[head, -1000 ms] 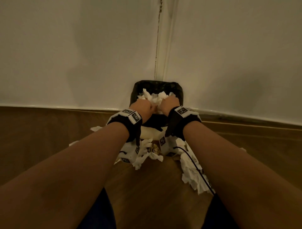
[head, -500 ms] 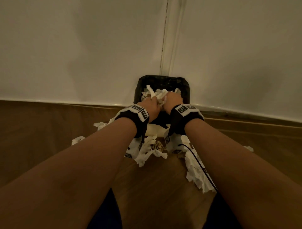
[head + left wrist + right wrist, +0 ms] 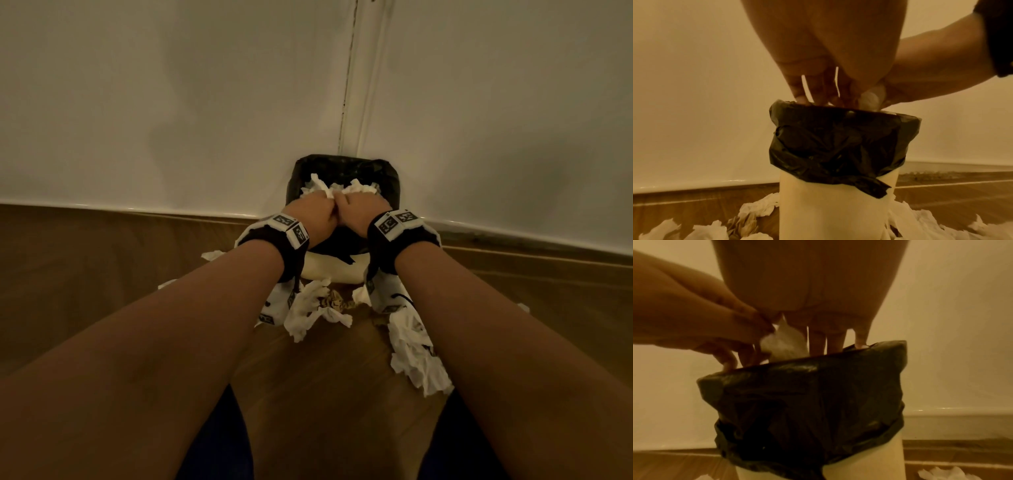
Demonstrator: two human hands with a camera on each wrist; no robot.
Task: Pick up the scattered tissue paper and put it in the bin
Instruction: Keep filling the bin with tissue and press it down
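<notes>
Both hands meet over the bin, the left hand and right hand with fingers curled around a wad of tissue paper at its mouth (a black liner covers the rim). More crumpled tissue lies on the wooden floor near the bin's base.

Two plain pale walls meet at a dark vertical seam; a white skirting board runs above the brown wooden floor, dimly lit.
</notes>
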